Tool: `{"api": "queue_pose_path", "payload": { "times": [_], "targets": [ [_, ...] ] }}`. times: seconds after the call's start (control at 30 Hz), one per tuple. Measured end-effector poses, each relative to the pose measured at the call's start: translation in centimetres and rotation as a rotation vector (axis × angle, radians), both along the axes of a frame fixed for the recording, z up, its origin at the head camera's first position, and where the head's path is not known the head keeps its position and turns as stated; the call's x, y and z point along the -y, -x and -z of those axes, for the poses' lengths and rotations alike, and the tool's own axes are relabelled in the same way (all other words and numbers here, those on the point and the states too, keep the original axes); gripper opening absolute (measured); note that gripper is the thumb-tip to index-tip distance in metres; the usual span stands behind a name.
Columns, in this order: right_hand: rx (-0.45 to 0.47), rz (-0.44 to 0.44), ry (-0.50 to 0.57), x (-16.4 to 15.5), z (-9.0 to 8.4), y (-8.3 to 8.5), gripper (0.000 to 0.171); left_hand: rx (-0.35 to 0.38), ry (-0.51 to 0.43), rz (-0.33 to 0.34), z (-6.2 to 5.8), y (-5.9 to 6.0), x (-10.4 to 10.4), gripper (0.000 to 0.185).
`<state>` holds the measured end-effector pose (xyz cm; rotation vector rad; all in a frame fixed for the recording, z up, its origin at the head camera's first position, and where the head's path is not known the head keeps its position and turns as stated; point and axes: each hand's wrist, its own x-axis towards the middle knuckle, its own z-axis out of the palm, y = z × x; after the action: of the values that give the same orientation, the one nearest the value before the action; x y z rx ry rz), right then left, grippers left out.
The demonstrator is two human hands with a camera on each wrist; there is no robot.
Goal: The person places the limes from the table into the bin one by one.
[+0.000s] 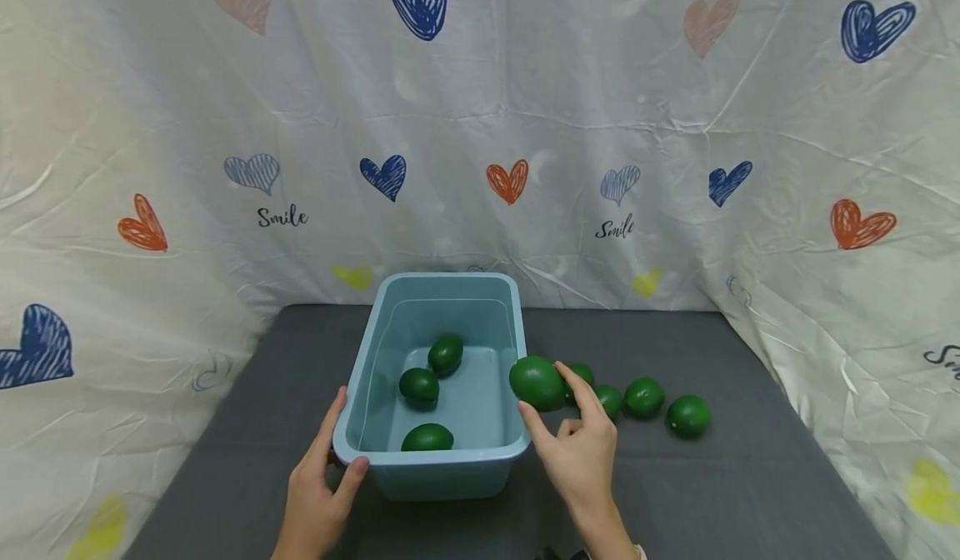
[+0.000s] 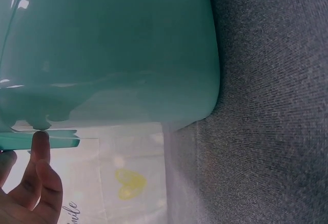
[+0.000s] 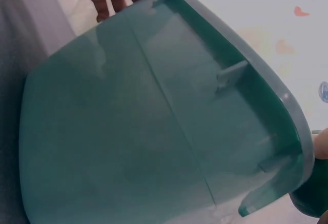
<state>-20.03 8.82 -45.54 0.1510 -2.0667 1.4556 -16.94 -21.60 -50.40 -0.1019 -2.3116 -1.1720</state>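
While the left hand (image 1: pixel 317 493) grips the near left corner of the blue bin (image 1: pixel 450 481), thumb and fingers apart around it, head view has the right hand (image 1: pixel 583 452) pinching a green fruit (image 1: pixel 536 383) at the bin's right rim. Three fruits (image 1: pixel 418 387) inside; four more (image 1: pixel 688 416) right of it. Left wrist view: fingertip at bin's rim. Right wrist view: pinched fruit partly visible beside the rim.

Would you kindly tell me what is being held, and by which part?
Left grip: the blue bin, by its near left rim corner. Right grip: a green fruit, pinched at opposite sides.
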Motion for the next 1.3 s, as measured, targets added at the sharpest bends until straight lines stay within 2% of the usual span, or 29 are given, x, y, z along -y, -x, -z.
{"api": "queue_pose_path", "payload": {
  "times": [0.5,0.73,0.87,1.3],
  "targets": [
    [-0.013,-0.072,0.002,1.6,-0.3,0.5,0.067,-0.005,-0.008,0.017,-0.2,0.2,-0.3,0.083],
    [-0.052,-0.087,-0.061,1.7,-0.2,1.1,0.066,-0.014,-0.007,0.019,-0.2,0.3,-0.3,0.084],
    [-0.067,-0.123,-0.094,1.5,-0.4,1.7,0.065,-0.021,-0.009,0.018,-0.3,0.3,-0.2,0.085],
    [-0.019,-0.228,-0.165,1.1,-0.8,2.3,0.068,-0.014,-0.008,-0.002,-0.1,0.0,-0.1,0.083]
  ]
}}
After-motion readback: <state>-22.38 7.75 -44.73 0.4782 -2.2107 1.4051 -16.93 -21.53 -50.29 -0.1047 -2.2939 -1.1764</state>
